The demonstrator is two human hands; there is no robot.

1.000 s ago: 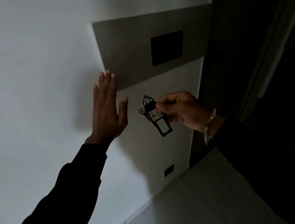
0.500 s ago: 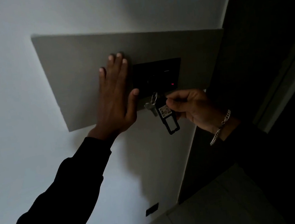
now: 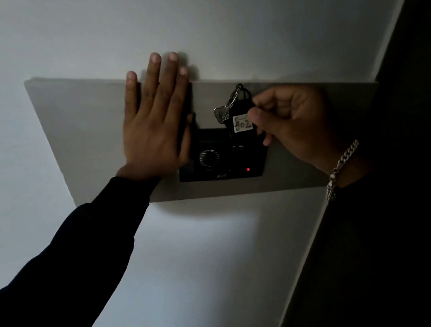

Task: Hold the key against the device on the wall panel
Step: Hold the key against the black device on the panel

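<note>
Dim hallway w/ white wall (image 3: pixel 30 36); grey wall panel (image 3: pixel 82 130) carries a black device (image 3: pixel 222 162) w/ red light (image 3: pixel 248 169) lit. Left hand (image 3: pixel 155 124) lies open & flat on the panel, just beside the device. Right hand (image 3: pixel 293 123) is closed, pinching the black key tag (image 3: pixel 240 122) marked 402, held over the device's top edge; contact w/ it not clear. Metal key (image 3: pixel 221 113) hangs off the ring. Prob light & stiff, key dangles loose, so grip the tag body, not the ring
</note>
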